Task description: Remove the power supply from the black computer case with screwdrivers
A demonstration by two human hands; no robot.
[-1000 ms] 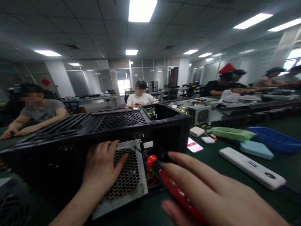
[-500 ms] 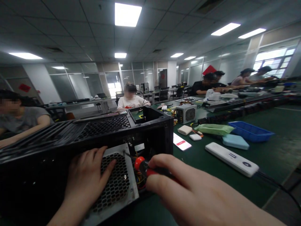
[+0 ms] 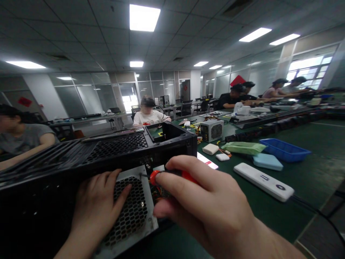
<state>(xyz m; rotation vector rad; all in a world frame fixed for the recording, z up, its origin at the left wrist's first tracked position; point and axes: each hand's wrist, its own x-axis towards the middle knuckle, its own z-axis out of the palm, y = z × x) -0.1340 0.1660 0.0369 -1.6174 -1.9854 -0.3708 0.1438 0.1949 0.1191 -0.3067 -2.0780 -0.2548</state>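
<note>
A black computer case [image 3: 176,141] lies on its side in front of me. A grey metal plate with a honeycomb grille [image 3: 133,212], like the back of a power supply, sits at the case's near end. My left hand [image 3: 97,201] rests over the plate's left part, fingers stretched out and thumb apart on the grille. My right hand [image 3: 210,198] is closed around a screwdriver [image 3: 154,177] with a red and black handle. Its shaft points left to the plate's upper right corner; whether the tip sits in a screw I cannot tell. Coloured wires [image 3: 159,194] show behind the plate.
On the green table, a white power strip [image 3: 264,181] lies to the right with its cable. Beyond are a blue tray [image 3: 285,151], a green packet [image 3: 244,147], a phone [image 3: 212,164] and another power supply [image 3: 211,130]. Several people sit around.
My right hand has turned and risen around the screwdriver, its fingers now higher and the handle more level. My left hand stays in place on the plate. The view has shifted slightly.
</note>
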